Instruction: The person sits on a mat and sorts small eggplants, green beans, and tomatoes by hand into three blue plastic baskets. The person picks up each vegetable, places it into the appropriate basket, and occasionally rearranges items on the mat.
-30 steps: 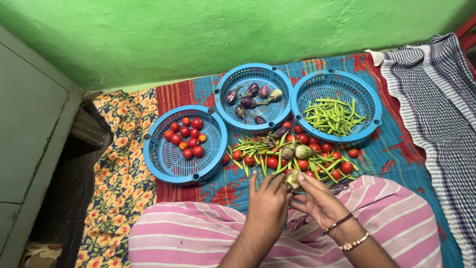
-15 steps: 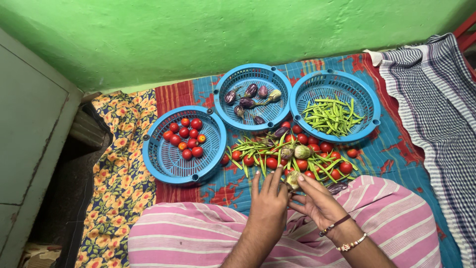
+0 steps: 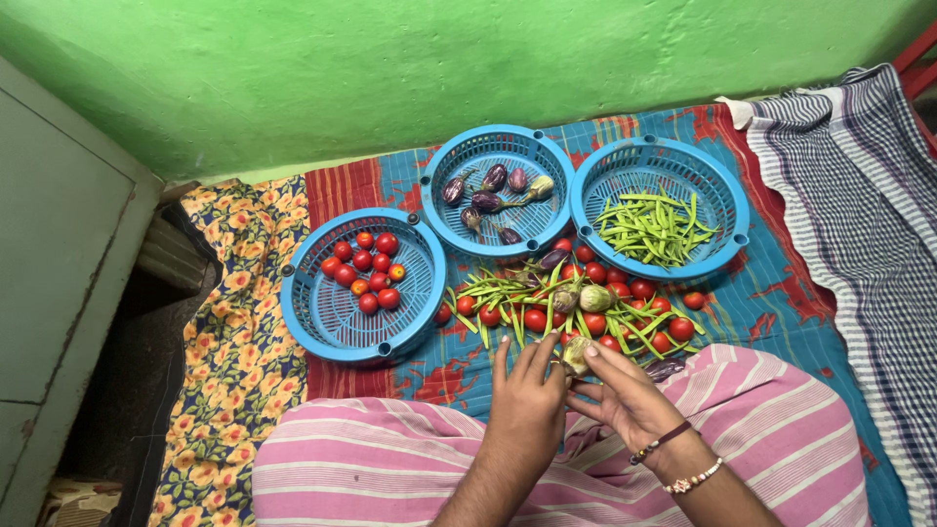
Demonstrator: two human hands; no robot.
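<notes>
Small pale green-and-purple round eggplant, lower centre of frame, pinched between both hands above the pink striped lap cloth. Left hand fingers curled closed on it; right hand fingers grip its other side. Just above: loose heap of red tomatoes, green beans and eggplants on the patterned blue cloth. Further up, three round blue plastic baskets: tomatoes centre left, eggplants upper centre, beans upper right.

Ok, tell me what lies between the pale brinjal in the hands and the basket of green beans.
In the head view, a loose heap of tomatoes, green beans and small brinjals on the cloth separates the pale brinjal from the bean basket.
</notes>
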